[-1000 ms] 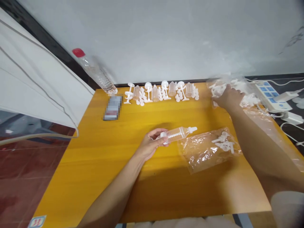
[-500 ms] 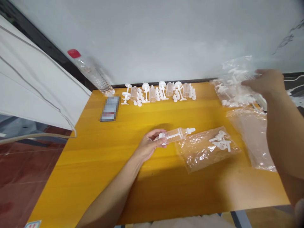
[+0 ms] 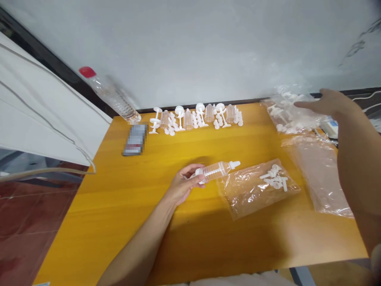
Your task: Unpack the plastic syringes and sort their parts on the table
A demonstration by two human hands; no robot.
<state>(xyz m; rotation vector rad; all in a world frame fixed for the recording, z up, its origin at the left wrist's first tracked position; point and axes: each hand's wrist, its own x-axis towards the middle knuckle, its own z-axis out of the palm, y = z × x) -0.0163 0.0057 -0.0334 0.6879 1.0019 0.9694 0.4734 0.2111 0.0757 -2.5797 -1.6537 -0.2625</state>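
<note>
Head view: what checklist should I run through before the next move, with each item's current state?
1. Left hand grip closed on the clear bottle: ok.
2. White tip seated on the bottle: ok.
3. Right hand grip on the far bag: not ok; fingers lie stretched over it, open.
4. Near bag holds white parts: ok.
5. Near bag mouth open: cannot tell.
</note>
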